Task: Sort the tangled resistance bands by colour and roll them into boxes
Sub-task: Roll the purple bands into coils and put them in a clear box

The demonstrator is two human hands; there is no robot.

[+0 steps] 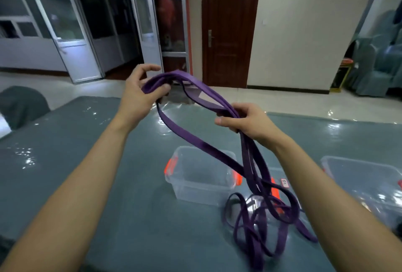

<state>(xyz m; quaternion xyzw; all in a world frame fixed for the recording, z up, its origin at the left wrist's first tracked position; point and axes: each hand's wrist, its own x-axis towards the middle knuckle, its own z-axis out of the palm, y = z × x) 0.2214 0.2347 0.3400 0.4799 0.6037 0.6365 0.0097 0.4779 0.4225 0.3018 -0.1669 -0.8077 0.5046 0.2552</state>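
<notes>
1. Right now I have both hands raised above the desk (76, 163), which is covered in a glossy grey-blue sheet.
2. My left hand (139, 93) is up and further out; its thumb and fingers (162, 89) are pinched on one folded end of the purple resistance bands (195, 87), while the index finger (150, 67) stands free above them.
3. My right hand (245, 119) is lower and nearer, fingers curled shut around the same bundle, thumb pointing left.
4. Between my two hands several purple strands run side by side in a shallow arch.
5. One strand hangs from the left hand and slants down to the right, passing in front of the clear box (200, 176).
6. Below my right hand the strands drop and end in a loose tangle of loops (261, 224), lying on the desk and partly over a flat clear lid (282, 187) with an orange clip.
7. That clear box stands open near the middle of the desk, with orange latches on its left and right ends; I can see nothing inside it.
8. A second clear box (365, 176) sits at the right edge, well apart from the first, and is partly cut off.
9. Beyond the desk I see a dark wooden door (228, 28) and glass partitions (65, 21).
</notes>
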